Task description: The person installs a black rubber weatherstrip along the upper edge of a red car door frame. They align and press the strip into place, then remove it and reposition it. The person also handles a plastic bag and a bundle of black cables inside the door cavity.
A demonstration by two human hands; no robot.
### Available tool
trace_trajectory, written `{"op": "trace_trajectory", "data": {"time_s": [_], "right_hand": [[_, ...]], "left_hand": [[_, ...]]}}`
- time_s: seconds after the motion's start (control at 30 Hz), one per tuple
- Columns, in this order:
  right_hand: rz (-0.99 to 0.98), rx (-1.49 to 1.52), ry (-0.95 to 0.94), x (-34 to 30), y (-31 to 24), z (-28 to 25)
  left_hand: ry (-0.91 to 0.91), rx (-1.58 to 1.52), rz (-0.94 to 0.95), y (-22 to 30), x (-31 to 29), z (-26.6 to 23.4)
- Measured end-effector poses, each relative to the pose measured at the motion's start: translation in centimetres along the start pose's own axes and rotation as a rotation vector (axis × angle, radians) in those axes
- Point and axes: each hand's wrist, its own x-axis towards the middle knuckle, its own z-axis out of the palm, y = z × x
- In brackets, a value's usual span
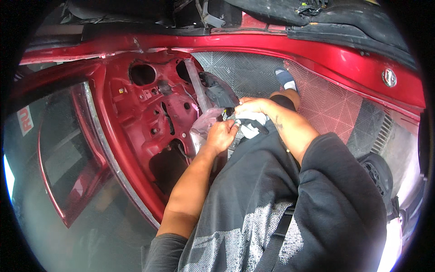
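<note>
Two curled hands [221, 136], near red door [129, 106].
Held close together; I cannot tell what they pinch.

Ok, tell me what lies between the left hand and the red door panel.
In the head view, crumpled translucent plastic lies between the left hand and the red door panel.

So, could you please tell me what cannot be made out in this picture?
Head view: any small item between the bare left hand and bare right hand; the hands themselves hide it.
Head view: what is behind the crumpled translucent plastic film; its creases blur it.
Head view: the far end of the smoky window glass, cut off by the round dark rim.
</note>
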Motion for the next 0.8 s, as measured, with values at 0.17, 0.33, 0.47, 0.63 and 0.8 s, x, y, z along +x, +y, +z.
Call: {"op": "trace_trajectory", "data": {"time_s": [0.17, 0.33, 0.47, 0.63, 0.8], "right_hand": [[-0.111, -0.036, 0.083, 0.5, 0.2, 0.2], [-0.018, -0.122, 0.048, -0.8, -1.7, -0.6], [-0.093, -0.124, -0.128, -1.2, -3.4, -2.0], [0.11, -0.273, -0.161, -1.9, -7.1, -3.4], [-0.063, -0.192, -0.22, 2.2, -4.1, -4.7]], "left_hand": [[-0.067, -0.001, -0.052, 0.4, 0.0, -0.5], [-0.129, -0.114, -0.11, 0.0, 0.8, -1.4], [-0.11, -0.089, -0.005, -0.1, 1.9, -2.6], [-0.201, 0.031, 0.076, 0.8, 3.5, -4.2], [-0.227, 0.034, 0.128, 3.2, 4.1, -7.1]]}}
